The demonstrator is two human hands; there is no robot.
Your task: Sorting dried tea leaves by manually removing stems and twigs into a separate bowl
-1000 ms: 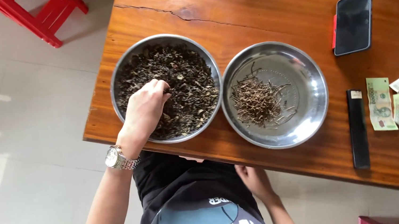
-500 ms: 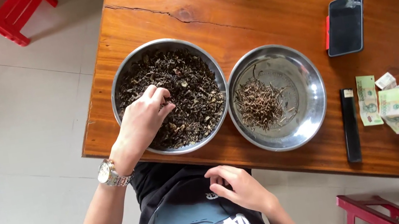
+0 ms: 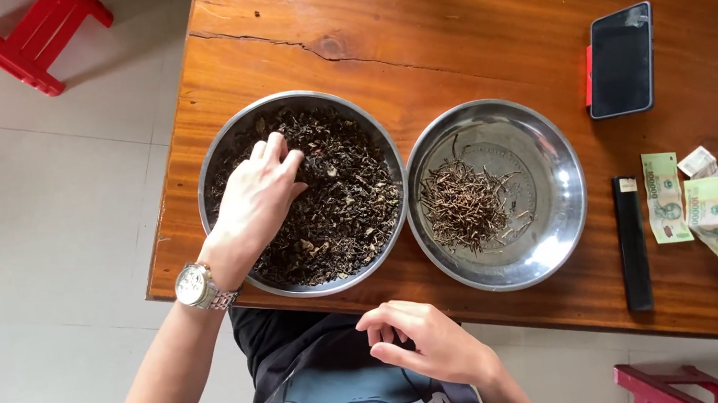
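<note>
The left hand (image 3: 257, 204) lies fingers down in the left bowl (image 3: 220, 152) of dark dried leaves (image 3: 340, 205) at frame centre, fingertips curled into the leaves; whether it grips any I cannot tell. Just right, touching it, a second bowl (image 3: 543, 141) holds thin brown stems (image 3: 467, 205). Two bowls stand on the desk (image 3: 446, 22). The right hand (image 3: 426, 341), loosely curled and holding nothing, hovers below the desk edge.

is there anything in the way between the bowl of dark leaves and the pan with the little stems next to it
Nothing visible. The left hand rests in the leaf bowl, and the stem pan sits right beside it, rims nearly touching, with no object between them.
</note>
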